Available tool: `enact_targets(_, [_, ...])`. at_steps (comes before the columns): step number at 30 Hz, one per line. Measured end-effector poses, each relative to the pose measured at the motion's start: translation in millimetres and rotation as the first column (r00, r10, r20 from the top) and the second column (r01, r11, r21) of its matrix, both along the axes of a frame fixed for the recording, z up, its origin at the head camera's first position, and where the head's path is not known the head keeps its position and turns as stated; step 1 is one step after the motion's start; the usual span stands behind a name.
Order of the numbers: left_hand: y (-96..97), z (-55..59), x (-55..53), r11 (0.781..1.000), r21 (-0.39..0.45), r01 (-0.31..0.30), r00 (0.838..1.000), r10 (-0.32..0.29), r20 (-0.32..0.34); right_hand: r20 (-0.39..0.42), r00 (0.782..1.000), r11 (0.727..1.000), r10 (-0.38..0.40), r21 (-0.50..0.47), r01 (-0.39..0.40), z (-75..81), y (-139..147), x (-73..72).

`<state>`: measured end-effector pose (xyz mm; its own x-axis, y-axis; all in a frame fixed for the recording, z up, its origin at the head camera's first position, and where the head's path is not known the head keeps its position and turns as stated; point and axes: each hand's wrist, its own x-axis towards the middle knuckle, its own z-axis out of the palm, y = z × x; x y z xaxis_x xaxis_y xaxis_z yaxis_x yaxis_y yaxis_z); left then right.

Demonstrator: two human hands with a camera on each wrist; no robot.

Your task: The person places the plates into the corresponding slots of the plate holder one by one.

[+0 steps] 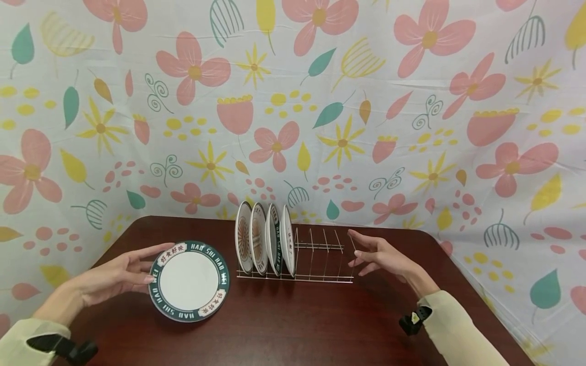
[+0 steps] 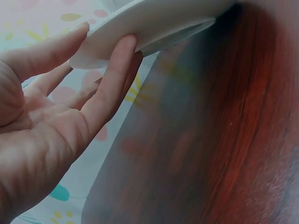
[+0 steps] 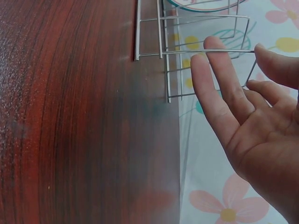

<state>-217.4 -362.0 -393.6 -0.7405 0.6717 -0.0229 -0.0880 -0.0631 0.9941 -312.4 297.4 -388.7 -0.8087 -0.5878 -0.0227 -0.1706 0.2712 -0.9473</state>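
Note:
My left hand (image 1: 118, 274) pinches a white plate (image 1: 189, 282) by its left rim, thumb on the face and fingers behind. The plate has a dark green border with lettering and is held tilted, its face to the head camera. In the left wrist view its pale underside (image 2: 163, 23) shows above the tabletop. My right hand (image 1: 384, 256) holds the end wire of a metal wire dish rack (image 1: 320, 278), thumb on one side and fingers on the other. Several plates (image 1: 258, 239) stand upright in the rack's left slots; the right slots hold none.
A dark reddish-brown wooden table (image 1: 284, 325) carries the rack near its back. Behind it hangs a white cloth (image 1: 293, 107) printed with flowers and leaves. Black straps (image 1: 414, 320) sit on both wrists.

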Motion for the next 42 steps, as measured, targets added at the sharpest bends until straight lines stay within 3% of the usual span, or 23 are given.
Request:
enact_targets(6, [7.0,2.3,10.2,1.000,0.019,-0.019,1.000,0.019,-0.025,-0.004,1.000,1.000,0.000,0.002,0.000,-0.5,0.1,0.6])
enact_targets(11, [14.4,4.9,25.7,0.998,-0.001,-0.068,0.996,0.068,-0.051,0.000,1.000,1.000,0.000,0.004,0.000,-0.2,-0.9,0.7])
enact_targets(16, [22.0,12.3,42.1,0.989,-0.086,-0.121,0.984,0.108,-0.140,-0.011,1.000,1.000,0.008,0.001,-0.008,2.8,-1.0,2.4])
enact_targets(20, [30.0,20.6,52.6,0.983,-0.135,-0.128,0.973,0.098,-0.207,-0.016,1.000,1.000,0.013,0.002,-0.013,3.8,-0.6,3.6])
enact_targets(31, [57.7,28.5,68.3,0.999,-0.034,-0.024,0.960,0.014,-0.280,0.001,1.000,1.000,-0.002,0.001,0.002,-0.9,1.1,0.5])
enact_targets(38, [77.0,29.7,72.3,1.000,0.004,0.015,0.979,-0.014,-0.201,-0.014,1.000,1.000,0.009,0.001,-0.009,1.4,0.4,2.5])
enact_targets(42, [89.6,28.1,70.6,0.998,0.016,0.056,0.969,-0.051,-0.244,-0.021,1.000,1.000,0.009,0.003,-0.009,1.2,0.5,2.1])
